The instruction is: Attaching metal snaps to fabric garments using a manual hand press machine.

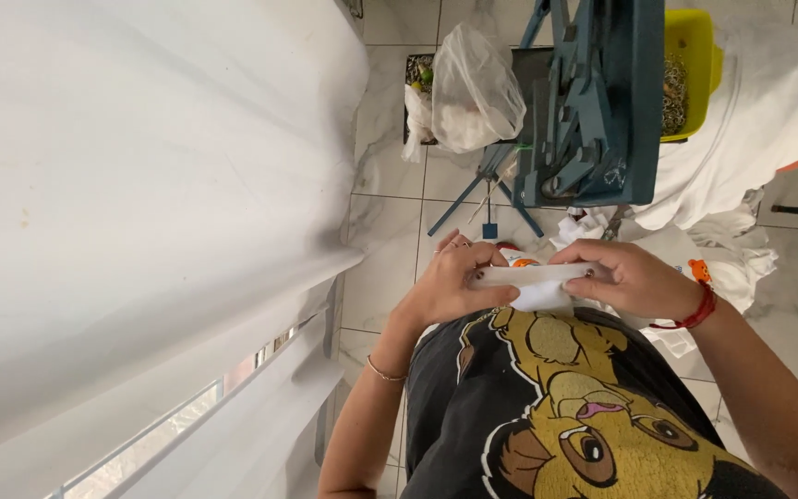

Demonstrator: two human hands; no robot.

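I hold a small white folded cloth [536, 283] at the middle of the frame, just above my dark printed shirt [547, 407]. My left hand [450, 282] has its fingers clamped on the cloth's left end, and my right hand [630, 277] pinches the right end. To fold it well, I judge I should keep both ends level and the top edge taut. Behind are a clear plastic bag [476, 91], a blue frame [593, 102] and a yellow bin [695, 65].

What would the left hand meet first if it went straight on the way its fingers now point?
The left hand points across the white folded cloth toward the right hand, which holds the cloth's other end. It would likely meet that hand's fingertips first; depth is hard to judge.
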